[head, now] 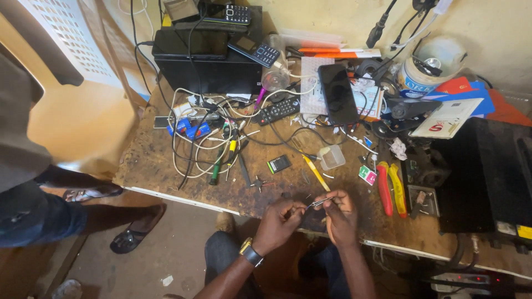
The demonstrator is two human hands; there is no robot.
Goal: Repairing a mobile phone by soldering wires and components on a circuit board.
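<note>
My left hand [281,220] and my right hand [339,215] meet above the near edge of the worn wooden workbench [160,166]. Together they pinch a thin metal pair of tweezers [320,202] between the fingertips. A tiny part may sit at its left tip, but it is too small to make out. A wristwatch [250,252] is on my left wrist. Just beyond the hands lie a yellow-handled tool [316,173], a small black battery [279,164] and a small clear plastic box [331,157].
A tangle of cables [205,133], a remote [279,109], a black smartphone [338,94], keypad phones [256,51] and a black box [205,61] fill the back. Red and yellow pliers [390,188] lie to the right beside a black unit [487,177]. Another person's sandalled feet [130,235] stand at the left.
</note>
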